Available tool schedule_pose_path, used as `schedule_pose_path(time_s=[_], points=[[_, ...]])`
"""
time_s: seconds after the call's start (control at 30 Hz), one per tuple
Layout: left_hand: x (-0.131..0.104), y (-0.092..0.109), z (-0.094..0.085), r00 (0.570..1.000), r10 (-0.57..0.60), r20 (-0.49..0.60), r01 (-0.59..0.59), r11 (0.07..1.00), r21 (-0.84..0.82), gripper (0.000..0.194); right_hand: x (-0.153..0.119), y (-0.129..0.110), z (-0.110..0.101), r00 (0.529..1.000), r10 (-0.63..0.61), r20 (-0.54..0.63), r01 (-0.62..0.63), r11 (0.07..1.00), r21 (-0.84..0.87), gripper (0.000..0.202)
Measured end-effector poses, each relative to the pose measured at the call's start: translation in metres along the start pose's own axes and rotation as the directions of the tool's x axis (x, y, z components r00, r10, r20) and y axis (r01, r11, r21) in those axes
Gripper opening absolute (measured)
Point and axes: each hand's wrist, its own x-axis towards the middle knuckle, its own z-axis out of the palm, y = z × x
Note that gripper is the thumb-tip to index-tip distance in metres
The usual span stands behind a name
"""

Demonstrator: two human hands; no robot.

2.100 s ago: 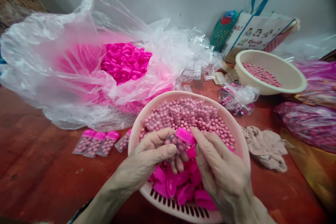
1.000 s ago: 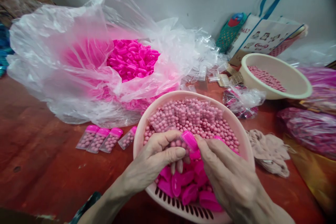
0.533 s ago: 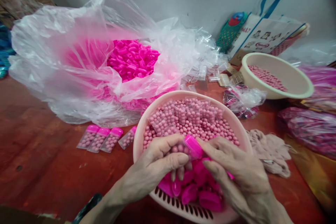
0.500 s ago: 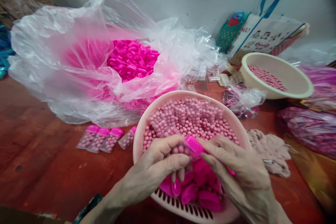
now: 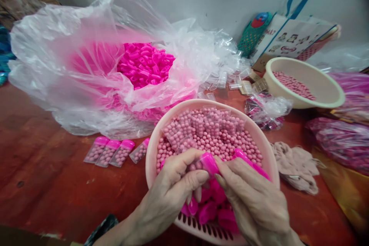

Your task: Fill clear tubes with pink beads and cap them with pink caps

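Note:
Over the pale pink basket (image 5: 152, 138), my left hand (image 5: 173, 188) is closed round a small clear box filled with pink beads (image 5: 196, 164). The thumb and fingertips of my right hand (image 5: 253, 192) pinch the bright pink cap (image 5: 210, 163) at the box's right end. Whether the cap sits fully down I cannot tell. Loose pink beads (image 5: 213, 140) fill the basket's far part, with several uncapped clear boxes of beads (image 5: 198, 125) lying on them. Loose pink caps (image 5: 207, 211) lie at the near side, partly hidden by my hands.
Several capped boxes (image 5: 111, 152) lie left of the basket on the red table (image 5: 52, 188). Behind is a large plastic bag (image 5: 95, 100) of pink caps. Empty clear boxes (image 5: 221, 78), a cream bowl (image 5: 325, 102) of beads, a beige cloth (image 5: 300, 165) and purple-pink packages (image 5: 340, 142) surround the right side.
The cap and box in my hands have tilted and shifted slightly left. My right hand has turned a little and moved left, uncovering a pink cap at the basket's right side.

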Motion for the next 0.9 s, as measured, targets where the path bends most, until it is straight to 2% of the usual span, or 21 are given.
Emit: schedule_pose_path(time_s=[0.13, 0.23, 0.3, 0.4, 0.53, 0.7, 0.83, 0.9], points=[[-0.001, 0.000, 0.007, 0.999, 0.015, -0.052, -0.017, 0.999, -0.041, 0.016, 0.002, -0.001, 0.004, 0.998, -0.054, 0.013, 0.055, 0.995, -0.080, 0.040], [-0.002, 0.004, 0.014, 0.992, 0.025, -0.127, -0.028, 0.999, -0.020, 0.030, 0.005, 0.000, 0.004, 0.994, 0.012, 0.105, 0.000, 0.994, -0.112, 0.042], [-0.003, 0.008, 0.016, 0.990, 0.041, -0.136, -0.038, 0.999, 0.027, 0.039, 0.008, 0.001, 0.004, 0.986, 0.050, 0.157, -0.031, 0.992, -0.122, 0.042], [-0.003, 0.010, 0.016, 0.994, 0.052, -0.096, -0.047, 0.998, 0.052, 0.035, 0.014, 0.001, 0.004, 0.984, -0.014, 0.178, 0.044, 0.986, -0.161, 0.046], [-0.001, 0.003, 0.015, 0.994, 0.070, -0.079, -0.067, 0.997, 0.033, 0.030, 0.018, -0.001, 0.005, 0.984, -0.126, 0.126, 0.152, 0.962, -0.228, 0.039], [0.001, -0.008, 0.018, 0.992, 0.052, -0.118, -0.049, 0.999, 0.024, 0.027, 0.021, 0.001, 0.004, 0.951, -0.218, 0.220, 0.278, 0.915, -0.294, 0.028], [0.003, -0.008, 0.017, 0.991, 0.056, -0.118, -0.059, 0.998, -0.019, 0.026, 0.023, 0.002, 0.005, 0.947, -0.238, 0.214, 0.296, 0.907, -0.299, 0.018], [0.004, -0.007, 0.016, 0.991, 0.065, -0.117, -0.070, 0.997, -0.042, 0.026, 0.023, 0.002, 0.006, 0.960, -0.170, 0.223, 0.223, 0.944, -0.241, 0.018]])
